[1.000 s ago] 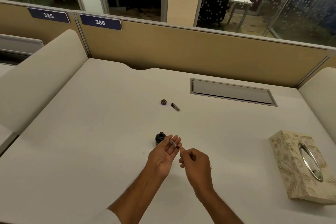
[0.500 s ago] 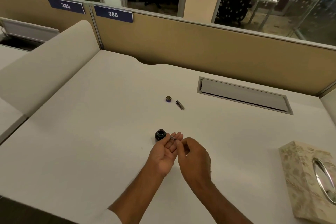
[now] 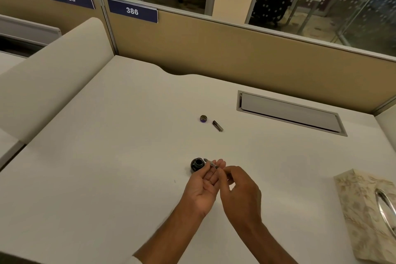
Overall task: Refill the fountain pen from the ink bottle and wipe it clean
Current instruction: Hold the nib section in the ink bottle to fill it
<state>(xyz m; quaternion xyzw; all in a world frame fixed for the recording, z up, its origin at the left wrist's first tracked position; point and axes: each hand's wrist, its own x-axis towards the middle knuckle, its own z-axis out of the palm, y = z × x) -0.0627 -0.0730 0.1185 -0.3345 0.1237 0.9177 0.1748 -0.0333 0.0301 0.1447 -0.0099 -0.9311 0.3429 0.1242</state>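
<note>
A small dark ink bottle (image 3: pixel 197 164) stands uncapped on the white desk. Its round cap (image 3: pixel 203 118) lies farther back, next to a short dark pen part (image 3: pixel 217 125). My left hand (image 3: pixel 204 186) is palm up just right of the bottle, and the thin fountain pen section (image 3: pixel 212 164) lies across its fingertips, tip pointing toward the bottle's mouth. My right hand (image 3: pixel 241 194) pinches the pen's rear end with fingers curled; that end is hidden by the fingers.
A patterned tissue box (image 3: pixel 368 216) with a metal-rimmed slot sits at the right edge. A grey cable hatch (image 3: pixel 289 112) is set into the desk (image 3: pixel 107 167) at the back right. Tan partition panels (image 3: pixel 214 49) close the far side, and a padded divider (image 3: pixel 47 83) rises on the left.
Both hands moved slightly forward, bringing the pen tip closer to the bottle's mouth. The view shifted right and down, so the tissue box slid toward the right edge.
</note>
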